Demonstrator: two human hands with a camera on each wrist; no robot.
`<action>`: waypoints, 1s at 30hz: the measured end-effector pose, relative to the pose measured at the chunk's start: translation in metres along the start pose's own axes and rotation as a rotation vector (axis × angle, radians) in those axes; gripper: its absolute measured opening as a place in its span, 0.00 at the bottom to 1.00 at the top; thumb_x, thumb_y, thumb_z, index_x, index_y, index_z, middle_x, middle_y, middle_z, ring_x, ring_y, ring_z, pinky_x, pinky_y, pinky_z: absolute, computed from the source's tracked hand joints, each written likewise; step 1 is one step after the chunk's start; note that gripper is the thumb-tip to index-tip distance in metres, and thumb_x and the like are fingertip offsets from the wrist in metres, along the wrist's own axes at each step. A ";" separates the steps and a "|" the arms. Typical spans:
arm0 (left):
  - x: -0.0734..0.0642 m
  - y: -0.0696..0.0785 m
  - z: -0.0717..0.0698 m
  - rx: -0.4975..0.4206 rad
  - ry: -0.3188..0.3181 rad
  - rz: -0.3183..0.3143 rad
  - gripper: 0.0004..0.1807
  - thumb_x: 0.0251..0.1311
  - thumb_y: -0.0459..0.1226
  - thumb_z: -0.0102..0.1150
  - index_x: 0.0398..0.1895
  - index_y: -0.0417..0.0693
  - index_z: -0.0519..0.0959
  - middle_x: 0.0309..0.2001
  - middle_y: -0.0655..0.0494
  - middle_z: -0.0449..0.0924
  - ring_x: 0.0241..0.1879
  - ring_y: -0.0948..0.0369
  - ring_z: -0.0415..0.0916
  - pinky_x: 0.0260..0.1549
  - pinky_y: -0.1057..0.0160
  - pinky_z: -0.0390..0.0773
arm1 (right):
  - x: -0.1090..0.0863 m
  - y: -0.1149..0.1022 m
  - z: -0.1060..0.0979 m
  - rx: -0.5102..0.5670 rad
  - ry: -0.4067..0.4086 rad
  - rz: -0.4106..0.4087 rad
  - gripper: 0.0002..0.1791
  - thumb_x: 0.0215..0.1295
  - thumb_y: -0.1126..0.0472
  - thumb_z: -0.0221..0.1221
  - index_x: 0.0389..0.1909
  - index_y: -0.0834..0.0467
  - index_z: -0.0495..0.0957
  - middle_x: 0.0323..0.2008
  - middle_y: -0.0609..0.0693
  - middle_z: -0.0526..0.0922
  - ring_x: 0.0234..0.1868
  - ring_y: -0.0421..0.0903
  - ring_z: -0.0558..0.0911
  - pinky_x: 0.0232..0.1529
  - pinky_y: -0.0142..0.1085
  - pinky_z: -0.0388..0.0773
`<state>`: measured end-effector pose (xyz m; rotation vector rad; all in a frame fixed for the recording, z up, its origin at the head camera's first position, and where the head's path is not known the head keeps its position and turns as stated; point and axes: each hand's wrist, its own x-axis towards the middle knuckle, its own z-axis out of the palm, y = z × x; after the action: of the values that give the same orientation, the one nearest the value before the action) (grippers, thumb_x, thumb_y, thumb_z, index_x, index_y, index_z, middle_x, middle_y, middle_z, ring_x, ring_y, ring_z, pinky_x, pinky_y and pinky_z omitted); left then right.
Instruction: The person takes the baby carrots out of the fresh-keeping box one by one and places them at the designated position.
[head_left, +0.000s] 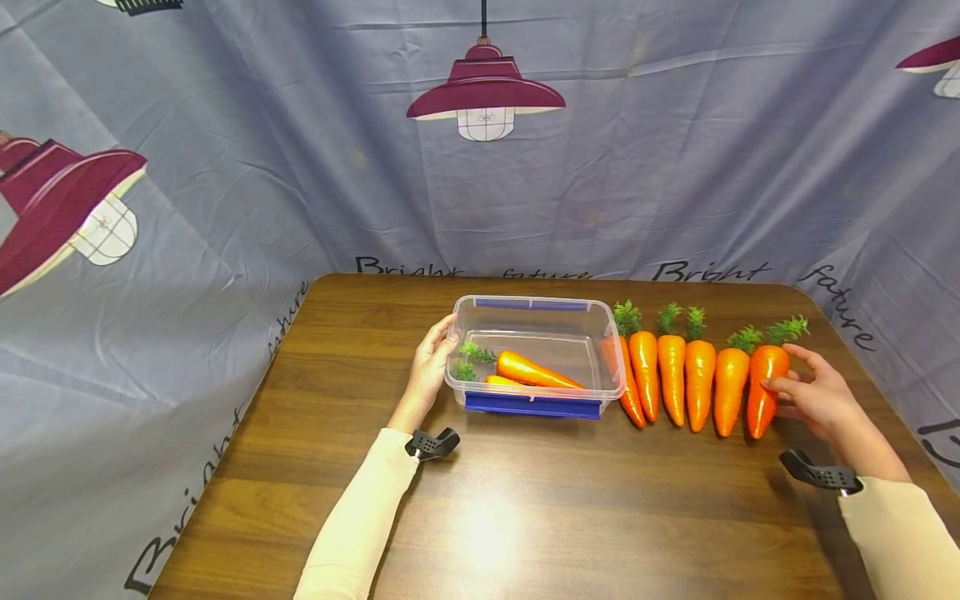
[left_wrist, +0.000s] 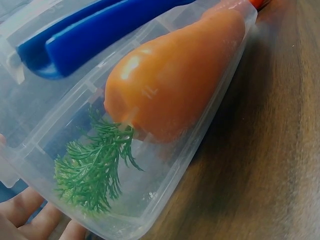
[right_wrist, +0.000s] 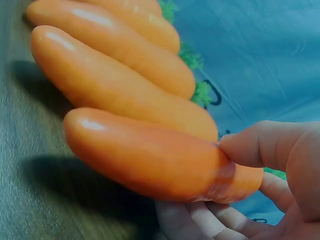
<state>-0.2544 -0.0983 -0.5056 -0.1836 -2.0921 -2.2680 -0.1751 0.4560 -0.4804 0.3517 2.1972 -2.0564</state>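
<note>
My left hand (head_left: 432,353) holds the left end of a clear plastic container (head_left: 536,389) with blue clips, its fingers (left_wrist: 22,207) against the end wall. Two shiny orange carrots (head_left: 534,369) with green tops lie inside; one carrot (left_wrist: 170,80) shows through the wall in the left wrist view. To the container's right, several carrots (head_left: 700,383) stand in a row, tips towards me. My right hand (head_left: 817,396) pinches the rightmost, redder carrot (head_left: 763,396) near its thick end. In the right wrist view, the thumb is above this carrot (right_wrist: 150,157) and the other fingers are below.
A brown wooden table (head_left: 600,500) carries everything. Grey-blue cloth (head_left: 360,167) with printed lamps and lettering hangs along the back and both sides. The row's leftmost carrot (head_left: 630,387) overlaps the container's right wall in the head view.
</note>
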 end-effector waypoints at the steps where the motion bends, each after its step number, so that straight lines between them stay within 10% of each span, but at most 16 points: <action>1: 0.000 0.000 0.000 0.000 -0.001 0.001 0.25 0.74 0.30 0.46 0.72 0.37 0.67 0.73 0.36 0.66 0.71 0.41 0.66 0.66 0.57 0.70 | 0.000 0.001 0.000 -0.026 0.006 0.000 0.40 0.68 0.73 0.57 0.68 0.33 0.56 0.31 0.27 0.78 0.28 0.34 0.83 0.26 0.31 0.85; 9: -0.001 0.002 0.002 -0.006 0.000 0.010 0.24 0.74 0.30 0.45 0.72 0.36 0.66 0.73 0.35 0.66 0.72 0.39 0.65 0.63 0.65 0.70 | 0.006 0.001 -0.002 -0.296 0.042 0.016 0.40 0.70 0.68 0.58 0.77 0.44 0.51 0.34 0.30 0.73 0.31 0.30 0.81 0.31 0.31 0.85; 13: -0.001 0.002 0.002 0.000 0.000 0.017 0.24 0.75 0.30 0.44 0.72 0.35 0.66 0.74 0.36 0.65 0.72 0.41 0.65 0.66 0.62 0.69 | 0.009 -0.001 -0.001 -0.402 0.054 0.034 0.46 0.71 0.66 0.57 0.82 0.57 0.41 0.47 0.64 0.75 0.32 0.29 0.77 0.32 0.31 0.85; 16: -0.001 0.002 0.001 -0.003 -0.003 0.016 0.24 0.75 0.30 0.45 0.72 0.36 0.66 0.75 0.37 0.65 0.73 0.41 0.64 0.69 0.57 0.67 | 0.011 -0.003 0.002 -0.430 0.039 0.046 0.48 0.72 0.66 0.56 0.80 0.64 0.34 0.63 0.85 0.55 0.32 0.27 0.76 0.33 0.31 0.86; 30: -0.002 0.003 0.003 0.007 0.010 -0.003 0.25 0.74 0.30 0.45 0.72 0.37 0.67 0.76 0.40 0.64 0.73 0.45 0.65 0.72 0.50 0.66 | 0.011 -0.004 0.006 -0.470 0.041 0.061 0.46 0.75 0.61 0.53 0.78 0.69 0.32 0.68 0.88 0.49 0.30 0.24 0.76 0.32 0.31 0.86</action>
<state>-0.2522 -0.0961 -0.5024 -0.1682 -2.0968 -2.2582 -0.1867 0.4512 -0.4799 0.4025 2.5594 -1.4472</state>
